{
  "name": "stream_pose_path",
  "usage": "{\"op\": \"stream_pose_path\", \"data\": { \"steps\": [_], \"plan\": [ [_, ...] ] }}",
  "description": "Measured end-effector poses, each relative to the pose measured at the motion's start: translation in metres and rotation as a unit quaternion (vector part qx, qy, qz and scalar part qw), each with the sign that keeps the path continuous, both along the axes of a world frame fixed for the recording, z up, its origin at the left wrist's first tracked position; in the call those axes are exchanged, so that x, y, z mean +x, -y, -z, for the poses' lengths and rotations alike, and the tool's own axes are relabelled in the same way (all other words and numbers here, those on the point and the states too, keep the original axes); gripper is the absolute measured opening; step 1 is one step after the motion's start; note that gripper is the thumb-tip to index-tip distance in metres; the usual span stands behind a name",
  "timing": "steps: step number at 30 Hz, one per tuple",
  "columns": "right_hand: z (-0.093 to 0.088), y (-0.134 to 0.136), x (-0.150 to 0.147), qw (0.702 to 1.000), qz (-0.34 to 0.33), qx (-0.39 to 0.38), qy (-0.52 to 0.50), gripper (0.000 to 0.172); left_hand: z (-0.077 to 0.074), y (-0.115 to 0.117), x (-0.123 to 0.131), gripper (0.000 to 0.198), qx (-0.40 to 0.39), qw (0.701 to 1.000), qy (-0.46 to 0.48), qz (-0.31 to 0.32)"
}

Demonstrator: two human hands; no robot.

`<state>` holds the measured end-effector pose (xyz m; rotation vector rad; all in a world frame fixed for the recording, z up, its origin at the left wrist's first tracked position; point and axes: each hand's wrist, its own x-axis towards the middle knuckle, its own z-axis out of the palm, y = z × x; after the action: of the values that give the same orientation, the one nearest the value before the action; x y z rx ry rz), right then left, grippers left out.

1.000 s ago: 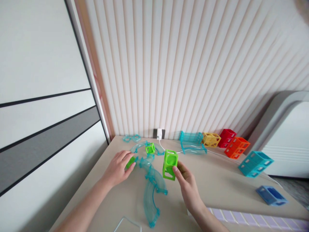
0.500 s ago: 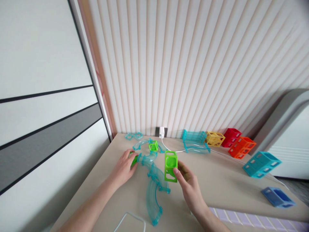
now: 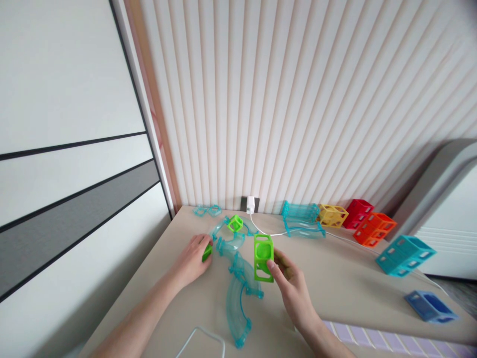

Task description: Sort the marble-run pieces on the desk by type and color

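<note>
In the left hand [image 3: 193, 258] and right hand [image 3: 294, 283], by a beige table [image 3: 335, 278] and ribbed white wall [image 3: 231, 99], green plastic boxes [image 3: 264, 249] are gripped.

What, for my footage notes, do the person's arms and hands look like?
The left hand and right hand are bare, without gloves. The left arm and right arm show no sleeve, watch or bracelet. No ring shows on the parts in sight.

The left forearm [image 3: 149, 308] slants up from the bottom edge, left of centre, to the left hand [image 3: 194, 259], knuckles up, fingers curled inward. Lower right of centre, the right forearm [image 3: 328, 340] leads to the right hand [image 3: 294, 284], thumb extended leftward, fingers bent behind it, gripping.
</note>
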<state>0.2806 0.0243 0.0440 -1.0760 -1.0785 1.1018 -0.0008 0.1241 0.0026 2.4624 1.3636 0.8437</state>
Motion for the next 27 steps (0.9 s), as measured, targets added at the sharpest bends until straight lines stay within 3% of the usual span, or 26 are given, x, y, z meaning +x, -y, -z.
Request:
{"op": "stream_pose_path", "data": {
  "steps": [4, 10, 15, 21, 27],
  "plan": [
    [-0.001, 0.000, 0.000, 1.000, -0.003, -0.002, -0.012, 0.055, -0.004, -0.001, -0.007, 0.041, -0.044, 0.998, 0.038, -0.003],
    [-0.002, 0.001, -0.002, 1.000, -0.010, -0.007, -0.019, 0.054, -0.028, -0.006, -0.022, 0.043, -0.130, 0.979, 0.135, -0.073],
    [-0.001, 0.000, -0.002, 1.000, -0.013, -0.002, -0.012, 0.052, -0.039, -0.002, -0.021, 0.045, -0.244, 0.939, 0.232, -0.065],
    [0.003, -0.001, 0.000, 1.000, -0.023, -0.004, -0.005, 0.052, -0.045, 0.003, -0.013, 0.028, -0.300, 0.911, 0.278, -0.055],
    [0.006, -0.002, 0.000, 1.000, -0.030, -0.002, 0.004, 0.054, -0.048, 0.004, -0.012, 0.031, -0.407, 0.847, 0.339, -0.053]
  ]
}}
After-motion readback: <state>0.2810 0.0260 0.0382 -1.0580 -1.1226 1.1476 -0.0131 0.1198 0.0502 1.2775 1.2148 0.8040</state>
